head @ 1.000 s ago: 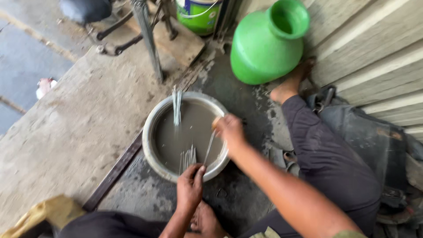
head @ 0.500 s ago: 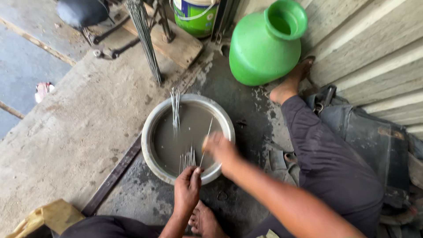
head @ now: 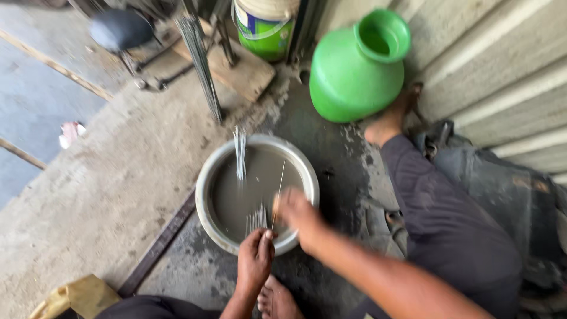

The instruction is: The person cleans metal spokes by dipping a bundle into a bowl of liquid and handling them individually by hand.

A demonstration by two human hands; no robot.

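Observation:
A round metal basin (head: 207,177) of murky grey water sits on the wet floor in front of me. My left hand (head: 255,261) grips a bunch of thin metal rods (head: 256,220) at the basin's near rim, their tips in the water. My right hand (head: 298,214), blurred, is over the near right rim and pinches a single thin rod (head: 279,188) that slants up over the water. Another bundle of rods (head: 239,150) leans on the far rim.
A green plastic water pot (head: 354,71) stands at the back right by a corrugated wall. A paint bucket (head: 266,29) and a wooden block (head: 236,65) are behind. A tall rod bundle (head: 201,59) leans up left. My foot (head: 277,298) is below the basin.
My right hand has drawn back from the middle of the basin toward the near rim, closer to my left hand, bringing the single rod with it. The view has shifted slightly.

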